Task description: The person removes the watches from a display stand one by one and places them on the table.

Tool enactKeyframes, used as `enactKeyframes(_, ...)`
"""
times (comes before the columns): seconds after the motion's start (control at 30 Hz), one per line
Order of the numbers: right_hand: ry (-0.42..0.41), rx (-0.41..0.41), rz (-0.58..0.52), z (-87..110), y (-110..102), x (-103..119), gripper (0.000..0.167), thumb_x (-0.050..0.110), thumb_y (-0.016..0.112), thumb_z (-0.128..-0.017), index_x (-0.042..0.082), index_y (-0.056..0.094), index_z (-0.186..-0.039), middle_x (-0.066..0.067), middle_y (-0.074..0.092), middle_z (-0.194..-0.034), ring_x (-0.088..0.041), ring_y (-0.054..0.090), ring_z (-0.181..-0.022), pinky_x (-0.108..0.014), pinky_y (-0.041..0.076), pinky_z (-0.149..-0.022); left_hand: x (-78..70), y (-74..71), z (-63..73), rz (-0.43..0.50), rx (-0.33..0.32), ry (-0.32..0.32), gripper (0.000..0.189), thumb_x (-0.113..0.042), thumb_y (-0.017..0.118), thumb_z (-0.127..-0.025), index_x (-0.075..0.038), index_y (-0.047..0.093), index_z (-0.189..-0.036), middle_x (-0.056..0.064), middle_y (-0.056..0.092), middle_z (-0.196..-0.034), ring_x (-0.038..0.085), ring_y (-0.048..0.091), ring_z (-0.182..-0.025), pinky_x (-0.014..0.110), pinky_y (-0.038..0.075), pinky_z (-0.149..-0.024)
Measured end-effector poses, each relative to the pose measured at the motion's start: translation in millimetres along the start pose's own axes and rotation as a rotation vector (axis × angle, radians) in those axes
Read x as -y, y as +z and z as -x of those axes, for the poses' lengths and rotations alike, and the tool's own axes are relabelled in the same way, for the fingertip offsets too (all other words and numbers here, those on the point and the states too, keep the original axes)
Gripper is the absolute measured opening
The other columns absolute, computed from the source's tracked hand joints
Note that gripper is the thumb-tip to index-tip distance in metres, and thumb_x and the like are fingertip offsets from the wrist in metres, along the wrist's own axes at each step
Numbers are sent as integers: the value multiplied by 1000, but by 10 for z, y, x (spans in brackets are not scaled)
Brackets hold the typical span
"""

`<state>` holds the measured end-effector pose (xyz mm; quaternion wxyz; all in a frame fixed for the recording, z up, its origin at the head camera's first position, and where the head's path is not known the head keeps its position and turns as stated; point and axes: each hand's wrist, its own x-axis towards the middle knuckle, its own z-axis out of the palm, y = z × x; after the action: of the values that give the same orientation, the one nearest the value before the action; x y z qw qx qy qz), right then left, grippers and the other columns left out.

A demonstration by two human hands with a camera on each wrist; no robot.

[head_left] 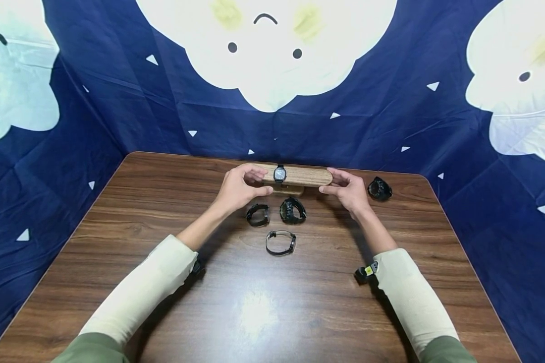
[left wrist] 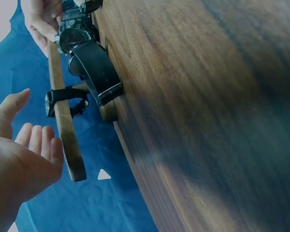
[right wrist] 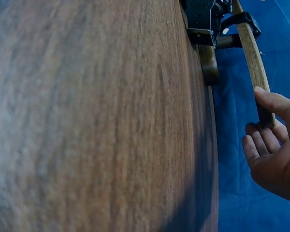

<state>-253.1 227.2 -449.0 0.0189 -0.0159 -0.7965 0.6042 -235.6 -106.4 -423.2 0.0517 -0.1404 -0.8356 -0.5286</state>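
Note:
A wooden watch stand (head_left: 306,176) is at the back of the table, its long bar raised over a small base. One square-faced watch (head_left: 279,174) with a dark strap is looped around the bar. My right hand (head_left: 348,189) holds the bar's right end; in the right wrist view the thumb (right wrist: 269,100) lies on one side and the fingers curl beneath. At the bar's left part is my left hand (head_left: 240,187), and the left wrist view shows its fingers (left wrist: 38,140) loosely extended beside the bar, thumb spread away.
In front of the stand lie a black watch (head_left: 258,215), a chunky black watch (head_left: 292,210) and a slim band watch (head_left: 281,243). Another black watch (head_left: 379,189) sits right of my right hand. Behind the wooden table (head_left: 163,302) hangs a blue cloth (head_left: 131,111).

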Motion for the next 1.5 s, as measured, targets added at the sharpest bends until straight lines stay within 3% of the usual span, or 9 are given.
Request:
enactKeyframes(0.13, 1, -1, 5, -2, 1, 1, 69, 1, 93, -89, 7, 69, -154, -23, 72, -152, -32, 74, -137, -12, 61, -95, 8, 11, -17, -10, -8, 8, 49, -20, 101, -83, -8, 81, -127, 15, 82, -123, 35, 75, -114, 52, 60, -107)
enactKeyframes(0.53, 9, -3, 2, -6, 7, 1, 70, 2, 94, -89, 7, 69, -154, -24, 72, -151, -15, 77, -125, -12, 61, -96, 19, 29, -62, -57, -23, 13, 49, -22, 101, -83, -11, 81, -127, 12, 80, -128, 34, 71, -128, 52, 53, -121)
enactKeyframes(0.9, 15, -2, 6, 1, 7, 2, 70, 3, 94, -89, 7, 68, -155, -24, 71, -153, -33, 72, -139, -11, 61, -95, 49, 72, -114, -82, -34, 28, 50, -23, 102, -83, -11, 80, -126, 10, 80, -126, 31, 67, -132, 52, 50, -121)
enactKeyframes(1.33, 11, 4, 4, 4, 3, -3, 71, 4, 95, -89, 8, 68, -155, -23, 70, -154, -31, 72, -140, -11, 60, -97, 58, 156, -174, -115, -19, 25, 54, -24, 101, -84, -12, 78, -131, 9, 79, -130, 32, 60, -132, 52, 45, -123)
enactKeyframes(1.5, 12, 9, -5, 6, -1, -1, 71, 3, 94, -89, 8, 68, -155, -23, 70, -154, -33, 71, -141, -11, 60, -97, 72, 194, -203, -135, -6, 33, 57, -24, 102, -83, -13, 78, -133, 9, 76, -132, 32, 55, -128, 54, 37, -121)
